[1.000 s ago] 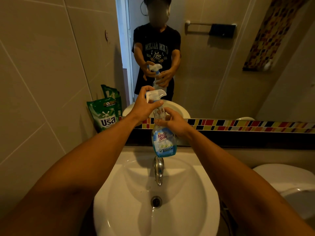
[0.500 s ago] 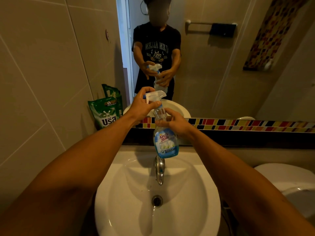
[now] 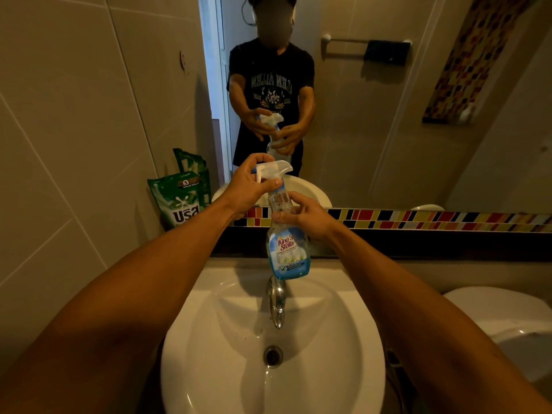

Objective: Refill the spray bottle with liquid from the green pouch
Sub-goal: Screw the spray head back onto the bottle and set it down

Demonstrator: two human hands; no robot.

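Head view: left hand (image 3: 249, 186) grip wraps the white plastic trigger head (image 3: 273, 170), right hand (image 3: 307, 215) grip holds the clear spray bottle (image 3: 286, 234) neck over the glossy sink (image 3: 209, 354); green pouch (image 3: 179, 201) leans on tiled wall.

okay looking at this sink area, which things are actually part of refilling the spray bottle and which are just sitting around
Part of the job:
spray bottle, held over the sink
trigger head, gripped by the left hand
right hand, holding the bottle's neck
green pouch, standing against the wall

Just there:
sink
tap
toilet
mirror
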